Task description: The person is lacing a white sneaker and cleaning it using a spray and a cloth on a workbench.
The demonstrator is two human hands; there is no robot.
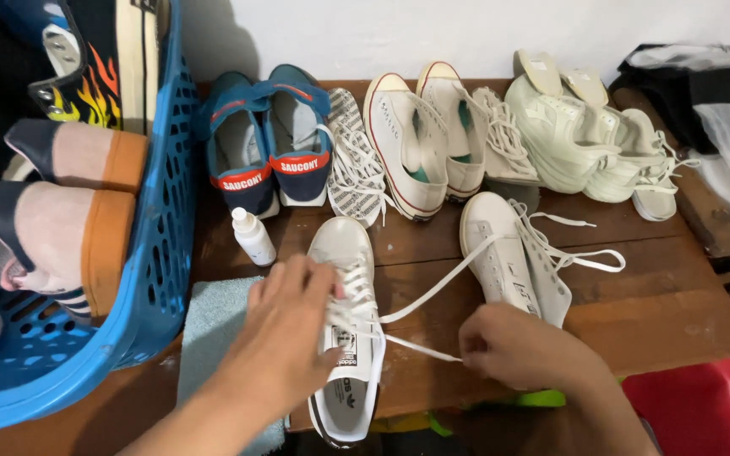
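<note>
A white low sneaker lies toe-away on the wooden table. My left hand rests over its laces and tongue, pressing the shoe down. My right hand pinches the end of a white lace that runs taut from the shoe's eyelets toward the right. A second white sneaker sits just right of the first, its loose laces trailing on the table.
Behind stand blue-and-red sneakers, white high-tops and pale green sneakers. A small white bottle stands by a light blue cloth. A blue plastic basket with shoes is at left; a red object lower right.
</note>
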